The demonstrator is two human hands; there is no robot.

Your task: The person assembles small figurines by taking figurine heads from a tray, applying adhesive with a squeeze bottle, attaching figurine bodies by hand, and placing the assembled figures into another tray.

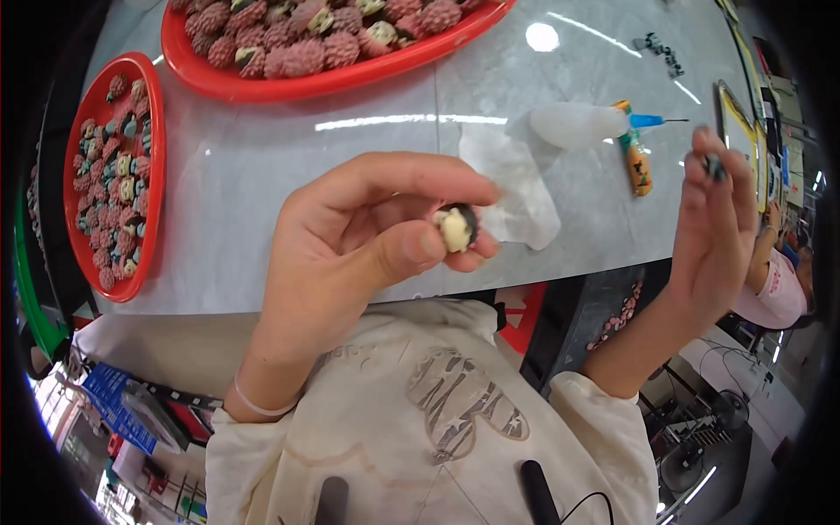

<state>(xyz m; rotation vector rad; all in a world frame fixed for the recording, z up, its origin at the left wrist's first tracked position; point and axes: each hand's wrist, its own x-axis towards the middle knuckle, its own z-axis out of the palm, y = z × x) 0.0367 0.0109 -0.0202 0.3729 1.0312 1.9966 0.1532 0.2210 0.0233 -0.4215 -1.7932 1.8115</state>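
Note:
My left hand (363,236) is raised over the front edge of the grey table (262,175), pinching a small round piece (457,229) with a cream face and a dark shell between thumb and fingers. My right hand (713,219) is lifted at the right, fingertips closed on a tiny dark bit (714,165). Between the hands lies a crumpled clear plastic scrap (516,188). Beyond it a white squeeze bottle (582,124) with a blue nozzle lies on its side, next to an orange tube (637,162).
A big red tray (289,83) heaped with bumpy pink-red balls stands at the back. A smaller red tray (149,188) at the left holds several smaller pieces. Another person in pink (779,293) sits at the far right. The table's front edge runs below my hands.

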